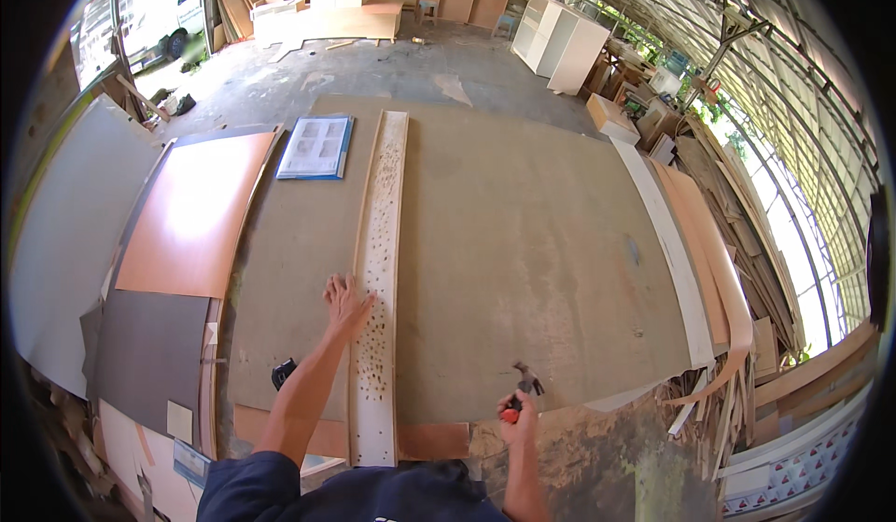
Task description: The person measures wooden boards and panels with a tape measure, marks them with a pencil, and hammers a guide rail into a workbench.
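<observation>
A long, narrow white board (382,214) with many small dark spots or holes lies lengthwise on a big brown worktop (532,242). My left hand (348,306) rests at the board's left edge, fingers spread, with the fingertips pointing away from me. To the right of the board, near the worktop's front edge, my right hand (520,417) grips a hammer (528,381) by its red and black handle. The hammer's dark head is raised and apart from the board. Beside my left forearm sits a small black object (284,373), too small to name for sure.
A blue-edged folder with a printed sheet (317,148) lies left of the board's far end. Orange-brown sheets (191,209) are at the left. Scrap wood strips (737,391) and a curled edge sheet (714,270) crowd the right. White cabinets (560,41) stand farther back.
</observation>
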Demonstrator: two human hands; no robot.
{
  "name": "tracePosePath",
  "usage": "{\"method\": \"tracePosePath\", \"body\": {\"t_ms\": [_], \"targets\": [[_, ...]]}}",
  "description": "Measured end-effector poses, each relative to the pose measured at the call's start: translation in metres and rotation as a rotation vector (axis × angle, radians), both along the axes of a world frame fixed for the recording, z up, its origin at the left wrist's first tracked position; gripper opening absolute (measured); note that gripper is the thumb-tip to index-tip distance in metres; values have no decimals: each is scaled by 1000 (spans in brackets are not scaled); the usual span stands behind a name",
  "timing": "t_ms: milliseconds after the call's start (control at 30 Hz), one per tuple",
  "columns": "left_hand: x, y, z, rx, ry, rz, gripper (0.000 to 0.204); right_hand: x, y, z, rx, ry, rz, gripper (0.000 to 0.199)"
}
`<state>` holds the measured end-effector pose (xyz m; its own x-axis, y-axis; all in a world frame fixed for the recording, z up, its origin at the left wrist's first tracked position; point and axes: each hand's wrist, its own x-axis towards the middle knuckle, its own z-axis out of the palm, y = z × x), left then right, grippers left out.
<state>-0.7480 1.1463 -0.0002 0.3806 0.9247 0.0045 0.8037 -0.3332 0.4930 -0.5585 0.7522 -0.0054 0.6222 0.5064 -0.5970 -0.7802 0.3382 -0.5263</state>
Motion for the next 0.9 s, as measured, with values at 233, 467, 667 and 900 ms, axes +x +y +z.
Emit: {"method": "tracePosePath", "body": {"t_ms": [233,467,667,900], "targets": [[40,35,1,-49,-72,7,90,-85,58,65,-335,-481,384,33],[16,42,-3,35,-135,66,89,-109,109,62,-484,-897,807,40],[28,42,-3,-4,-105,51,90,-100,140,61,-495,-1493,867,40],[26,44,-1,-14,-101,57,90,-106,178,95,-468,-1489,1011,35]]}}
